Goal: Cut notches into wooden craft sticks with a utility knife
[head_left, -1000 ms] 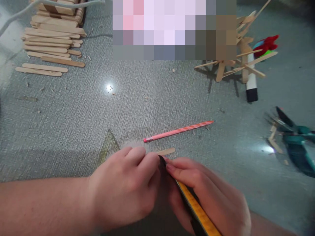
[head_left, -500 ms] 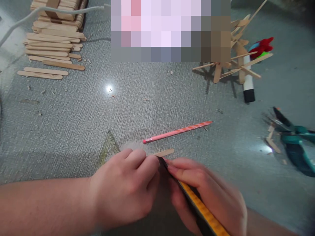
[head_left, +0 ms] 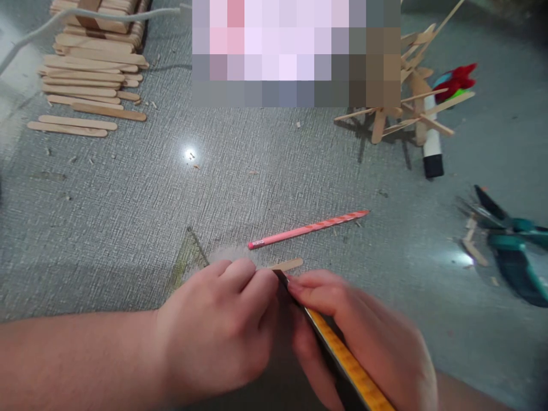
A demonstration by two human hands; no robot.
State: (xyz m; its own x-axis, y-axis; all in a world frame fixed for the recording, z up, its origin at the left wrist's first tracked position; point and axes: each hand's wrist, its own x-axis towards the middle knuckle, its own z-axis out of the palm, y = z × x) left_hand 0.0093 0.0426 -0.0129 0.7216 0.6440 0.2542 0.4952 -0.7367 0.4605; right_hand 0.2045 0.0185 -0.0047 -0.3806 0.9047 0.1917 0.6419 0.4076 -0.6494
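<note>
Your L hand (head_left: pixel 222 325) is curled nearly closed, knuckles up; its fingertips are hidden, so can't tell what, if anything, it grips. Your R hand (head_left: pixel 368 331) is wrapped firmly round a yellow/blk tool (head_left: pixel 345 357), which slants up-left, its dark tip right by the L fingers. A wood stick (head_left: pixel 291 264) lies just beyond that tip, one end showing, the rest out of sight behind your L hand. Past it on the gray table (head_left: pixel 149 222): a pink pencil (head_left: pixel 308 229), approx. level. A clear triangle (head_left: pixel 184 262) is partly behind your L hand. Upper L: loose sticks (head_left: pixel 85 80) w/ a white cable (head_left: pixel 107 12) above. Upper R: a stick model (head_left: pixel 418 108). Far R: green-handled pliers (head_left: pixel 511 251).
</note>
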